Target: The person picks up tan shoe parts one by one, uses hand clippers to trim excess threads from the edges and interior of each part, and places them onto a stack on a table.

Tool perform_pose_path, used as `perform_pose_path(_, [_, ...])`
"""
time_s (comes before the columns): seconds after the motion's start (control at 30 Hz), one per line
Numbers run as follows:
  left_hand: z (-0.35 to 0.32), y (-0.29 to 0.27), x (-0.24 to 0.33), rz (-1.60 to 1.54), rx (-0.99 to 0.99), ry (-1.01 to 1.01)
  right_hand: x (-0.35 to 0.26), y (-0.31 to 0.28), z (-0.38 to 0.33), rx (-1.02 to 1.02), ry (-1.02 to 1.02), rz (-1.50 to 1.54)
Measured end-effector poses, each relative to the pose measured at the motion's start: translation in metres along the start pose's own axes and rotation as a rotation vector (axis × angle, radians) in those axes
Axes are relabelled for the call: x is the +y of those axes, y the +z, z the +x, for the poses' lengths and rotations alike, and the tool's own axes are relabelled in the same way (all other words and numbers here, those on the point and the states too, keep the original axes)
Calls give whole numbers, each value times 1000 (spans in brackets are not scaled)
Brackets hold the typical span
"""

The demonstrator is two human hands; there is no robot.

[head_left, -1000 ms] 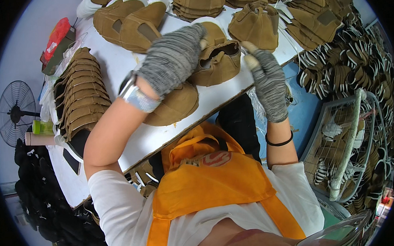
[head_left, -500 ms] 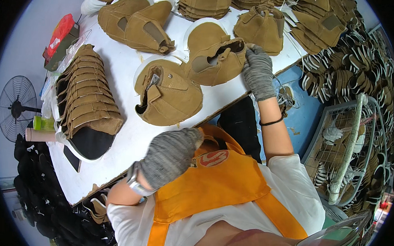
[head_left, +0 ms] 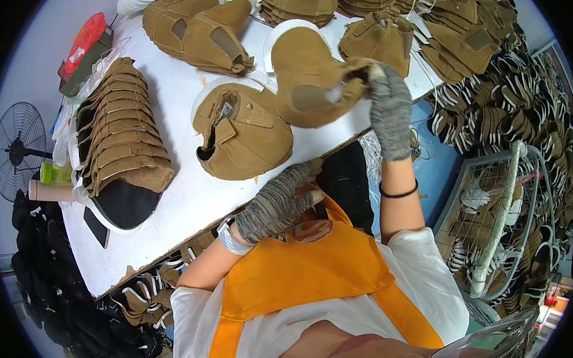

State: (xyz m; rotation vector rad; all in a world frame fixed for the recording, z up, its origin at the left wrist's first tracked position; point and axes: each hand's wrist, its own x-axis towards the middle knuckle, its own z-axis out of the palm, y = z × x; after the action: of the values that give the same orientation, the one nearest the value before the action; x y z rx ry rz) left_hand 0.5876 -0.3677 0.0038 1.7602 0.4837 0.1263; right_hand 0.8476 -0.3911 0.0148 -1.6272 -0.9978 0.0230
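My right hand, in a grey knit glove with bare fingertips, pinches the right end of a brown shoe upper. That upper lies stretched toward the hand and is partly blurred; a white rounded edge shows at its far end. Just left of it sits another brown shoe upper with a small strap and a metal snap. My left hand, gloved alike, is in front of my orange apron at the table's near edge. Its fingers are stretched with the thumb apart, and nothing shows in them.
A row of nested brown uppers stands on the white table at left. More brown uppers lie along the back. A wire cart and heaped uppers are at right. A fan stands at far left, near a phone.
My right hand has pulled the upper's end to the right, stretching it out. My left hand has moved up toward the table edge, its fingers opening out.
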Motion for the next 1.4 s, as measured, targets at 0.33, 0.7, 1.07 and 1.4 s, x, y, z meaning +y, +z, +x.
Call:
perform_pose_path(0.33, [45,4,6,-1092,49,150,-60,-50,-31,24,-64,190])
perform_pose_path(0.7, [69,5,46,-1497,14,169,-53,-72,-29,77,-71,342])
perform_pose_path(1.07, [85,10,44,-1067,88,393,1,-51,-60,-133,133,638])
perform_pose_path(1.4, [73,6,63,-666,337,379,-29,-32,-49,25,113,750])
